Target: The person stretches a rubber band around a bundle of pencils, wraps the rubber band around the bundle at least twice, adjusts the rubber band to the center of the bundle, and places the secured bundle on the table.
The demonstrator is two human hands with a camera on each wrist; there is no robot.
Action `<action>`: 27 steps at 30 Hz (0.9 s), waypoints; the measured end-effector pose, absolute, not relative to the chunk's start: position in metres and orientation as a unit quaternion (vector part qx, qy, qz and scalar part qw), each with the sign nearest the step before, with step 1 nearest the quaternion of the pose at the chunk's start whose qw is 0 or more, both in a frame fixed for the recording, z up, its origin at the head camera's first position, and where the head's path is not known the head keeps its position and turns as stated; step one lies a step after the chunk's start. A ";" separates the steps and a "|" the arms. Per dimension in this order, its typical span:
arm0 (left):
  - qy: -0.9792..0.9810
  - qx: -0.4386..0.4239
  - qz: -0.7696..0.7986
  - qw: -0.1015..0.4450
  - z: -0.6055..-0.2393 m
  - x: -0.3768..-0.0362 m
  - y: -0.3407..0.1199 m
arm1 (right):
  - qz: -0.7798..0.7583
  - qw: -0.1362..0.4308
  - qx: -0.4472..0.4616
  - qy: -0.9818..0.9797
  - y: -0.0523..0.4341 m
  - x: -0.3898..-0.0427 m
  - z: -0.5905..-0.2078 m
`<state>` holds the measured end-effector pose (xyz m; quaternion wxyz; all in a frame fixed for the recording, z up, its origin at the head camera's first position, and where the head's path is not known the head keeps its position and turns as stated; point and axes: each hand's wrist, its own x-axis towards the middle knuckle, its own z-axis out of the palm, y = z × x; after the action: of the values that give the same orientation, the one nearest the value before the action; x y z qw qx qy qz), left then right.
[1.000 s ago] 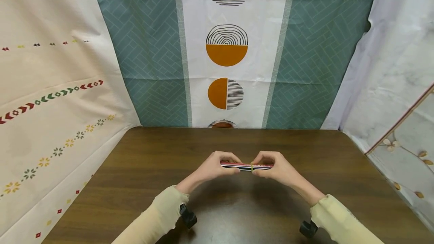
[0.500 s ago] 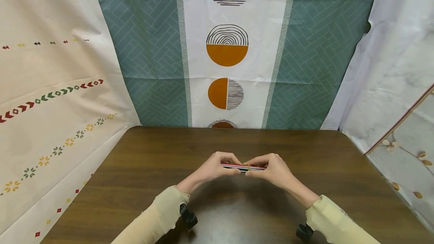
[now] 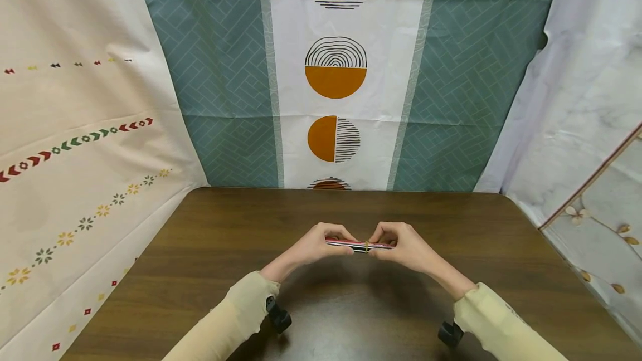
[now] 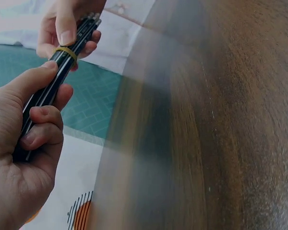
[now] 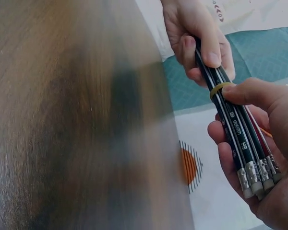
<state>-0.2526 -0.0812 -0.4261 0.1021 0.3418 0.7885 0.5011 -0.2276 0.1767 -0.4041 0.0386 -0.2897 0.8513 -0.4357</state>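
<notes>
Holding a pencil bundle (image 3: pixel 359 245) above the bench (image 3: pixel 200 249), left hand (image 3: pixel 313 247) and right hand (image 3: pixel 403 248) grip its ends; the rubber band (image 5: pixel 220 89) sits mid-bundle, seemingly one loop on.

The pencils (image 5: pixel 235 127) are black with thin white stripes, one red, with silver ferrules; a yellow rubber band (image 5: pixel 220 89) circles them. The desk (image 3: pixel 210 238) is dark brown woodgrain. The backdrop cloth (image 3: pixel 225 82) is teal herringbone beside white with orange, black-lined circles. Sleeves (image 3: pixel 236 316) are pale yellow.
</notes>
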 end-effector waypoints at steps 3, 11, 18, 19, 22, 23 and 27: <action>0.778 0.343 0.515 0.106 -0.427 -0.253 -0.081 | -0.444 0.037 -0.294 0.845 0.175 -0.228 -0.404; 0.782 0.334 0.513 0.117 -0.426 -0.254 -0.081 | -0.436 0.030 -0.295 0.849 0.178 -0.226 -0.405; 0.795 0.335 0.487 0.136 -0.422 -0.264 -0.087 | -0.434 0.057 -0.268 0.858 0.208 -0.236 -0.403; 0.797 0.331 0.486 0.137 -0.422 -0.267 -0.090 | -0.435 0.058 -0.261 0.860 0.213 -0.238 -0.403; 0.804 0.310 0.490 0.131 -0.426 -0.276 -0.100 | -0.439 0.058 -0.238 0.864 0.229 -0.243 -0.405; 0.809 0.301 0.490 0.125 -0.427 -0.279 -0.104 | -0.443 0.058 -0.232 0.864 0.233 -0.245 -0.407; 0.821 0.276 0.489 0.102 -0.434 -0.286 -0.116 | -0.454 0.056 -0.216 0.862 0.241 -0.250 -0.418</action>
<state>-0.2858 -0.1156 -0.4341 0.1016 0.2759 0.8213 0.4888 -0.2504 0.2406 -0.4176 0.0559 -0.2163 0.8625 -0.4542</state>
